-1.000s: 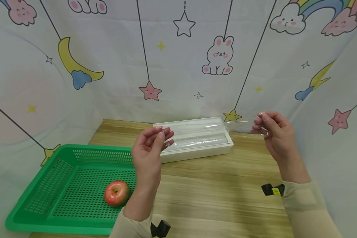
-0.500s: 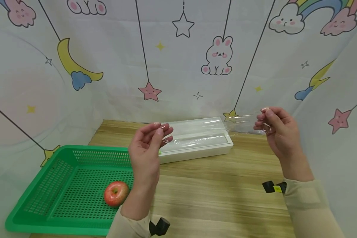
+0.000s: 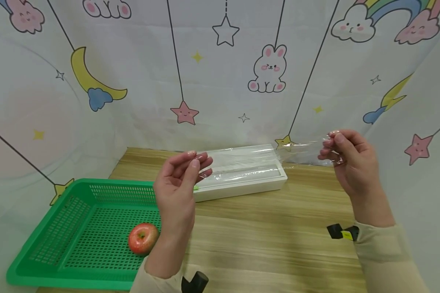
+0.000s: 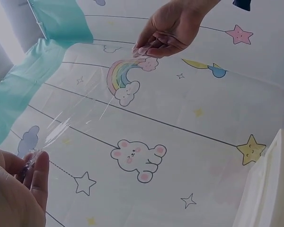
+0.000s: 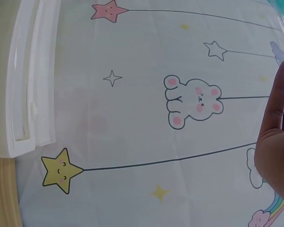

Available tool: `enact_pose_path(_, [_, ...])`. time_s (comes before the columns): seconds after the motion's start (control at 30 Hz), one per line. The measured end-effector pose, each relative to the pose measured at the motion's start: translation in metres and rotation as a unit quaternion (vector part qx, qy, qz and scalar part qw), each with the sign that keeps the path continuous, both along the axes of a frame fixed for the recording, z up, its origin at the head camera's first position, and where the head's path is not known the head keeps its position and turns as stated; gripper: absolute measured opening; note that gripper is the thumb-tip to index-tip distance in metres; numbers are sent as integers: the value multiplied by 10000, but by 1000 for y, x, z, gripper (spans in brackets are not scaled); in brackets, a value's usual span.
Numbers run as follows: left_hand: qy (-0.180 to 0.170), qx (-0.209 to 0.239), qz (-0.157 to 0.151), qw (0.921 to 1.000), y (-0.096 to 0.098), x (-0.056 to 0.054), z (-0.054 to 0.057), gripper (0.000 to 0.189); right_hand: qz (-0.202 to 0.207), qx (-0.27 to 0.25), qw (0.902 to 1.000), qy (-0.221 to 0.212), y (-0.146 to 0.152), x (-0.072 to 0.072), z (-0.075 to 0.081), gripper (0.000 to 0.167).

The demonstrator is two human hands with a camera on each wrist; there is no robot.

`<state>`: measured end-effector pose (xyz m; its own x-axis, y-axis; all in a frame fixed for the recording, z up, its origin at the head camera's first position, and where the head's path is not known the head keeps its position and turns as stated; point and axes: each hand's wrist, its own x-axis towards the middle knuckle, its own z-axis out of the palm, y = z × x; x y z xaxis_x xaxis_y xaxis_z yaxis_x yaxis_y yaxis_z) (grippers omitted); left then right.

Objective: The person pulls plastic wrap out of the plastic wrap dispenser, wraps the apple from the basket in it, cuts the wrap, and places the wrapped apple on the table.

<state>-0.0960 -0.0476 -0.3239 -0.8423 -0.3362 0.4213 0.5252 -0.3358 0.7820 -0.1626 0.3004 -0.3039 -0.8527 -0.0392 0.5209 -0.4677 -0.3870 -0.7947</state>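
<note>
A thin sheet of clear cling film (image 3: 302,151) stretches between my two raised hands. My left hand (image 3: 177,189) pinches its left end between thumb and fingers, in front of the box's left part. At the other end, my right hand (image 3: 355,165) pinches the film beyond the box's right end. The left wrist view shows the film (image 4: 61,130) taut and shiny between the hands. Behind it on the table lies a long white cling film dispenser box (image 3: 242,189). In the right wrist view my right hand (image 5: 277,137) is mostly cut off by the frame's edge.
On the left stands a green perforated basket (image 3: 77,281) holding one red apple (image 3: 144,239), partly beside my left forearm. The wooden table (image 3: 264,240) ends at a white curtain (image 3: 143,69) printed with cartoon figures, which also rises on both sides.
My right hand has moved to the right and slightly up, and my left hand a little to the left. The film between them is stretched wider.
</note>
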Motion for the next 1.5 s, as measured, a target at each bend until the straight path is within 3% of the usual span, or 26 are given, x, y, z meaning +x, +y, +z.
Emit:
enact_pose_path(0.57, [351, -222, 123, 9991, -1, 5, 10, 15, 407, -470, 9977, 281, 3, 3, 11, 17])
enact_pose_path(1.0, [565, -438, 28, 9974, -2, 20, 7, 21, 431, -462, 9969, 461, 10, 13, 6, 20])
enact_pose_path(1.27, [599, -408, -301, 9969, -1, 35, -3, 17, 1297, -870, 9854, 685, 19, 21, -7, 26])
enact_pose_path(1.5, [637, -699, -548, 9940, -3, 50, -13, 15, 1974, -1038, 9713, 829, 23, 34, -18, 28])
